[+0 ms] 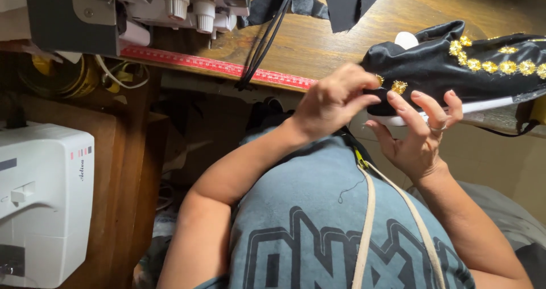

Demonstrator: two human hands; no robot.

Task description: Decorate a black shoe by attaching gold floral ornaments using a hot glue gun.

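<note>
The person is holding a black satin piece (455, 67) trimmed with gold flower appliqués (489, 66) at the near edge of the wooden tabletop (318, 38). The left hand (333, 101) is pinching the fabric's end, fingers (364, 102) pressed together beside a gold flower. The right hand (418, 135) is cradling the piece from below, fingers (406, 110) curling up against its white underside. A red measuring tape strip (216, 66) is running along the tabletop's edge, a serger machine (142, 10) is sitting at the far left, and a white sewing machine (42, 203) is standing lower down.
</note>
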